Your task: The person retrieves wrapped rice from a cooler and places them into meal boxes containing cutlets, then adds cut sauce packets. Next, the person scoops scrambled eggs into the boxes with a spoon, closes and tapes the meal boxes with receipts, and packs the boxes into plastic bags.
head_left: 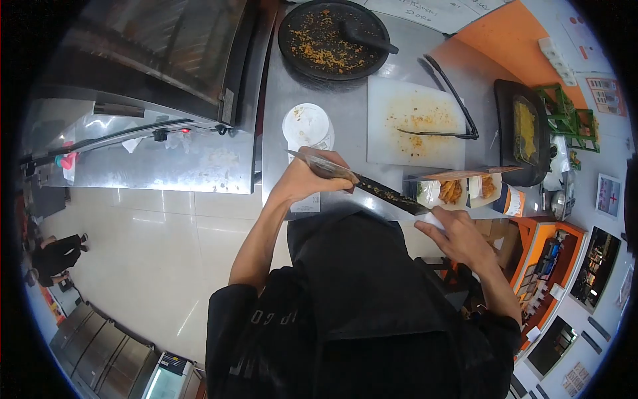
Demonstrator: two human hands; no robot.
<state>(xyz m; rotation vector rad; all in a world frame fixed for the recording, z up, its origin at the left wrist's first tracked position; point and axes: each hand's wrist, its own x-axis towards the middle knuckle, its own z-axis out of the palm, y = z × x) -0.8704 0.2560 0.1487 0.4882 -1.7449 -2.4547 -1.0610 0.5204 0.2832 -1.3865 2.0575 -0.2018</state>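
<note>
Across the front of my body lies a long knife (389, 194) with a white handle, its dark blade dotted with crumbs. My right hand (458, 236) is closed around the handle. My left hand (316, 178) is closed on the blade near its far end, thumb along the top; whether a cloth is in those fingers I cannot make out. Just beyond my left hand is a round white tub (308, 125) with stained spots on top. A white cutting board (382, 120) with orange crumbs and smears lies farther off, with black tongs (458, 110) partly over it.
A black bowl (299, 56) of orange crumbs with a black scoop (362, 40) stands at the back of the steel counter (349, 143). Open boxes of fried food (452, 191) sit near my right hand. A glass-fronted cabinet (159, 46) is at left. Another person (56, 256) is at far left.
</note>
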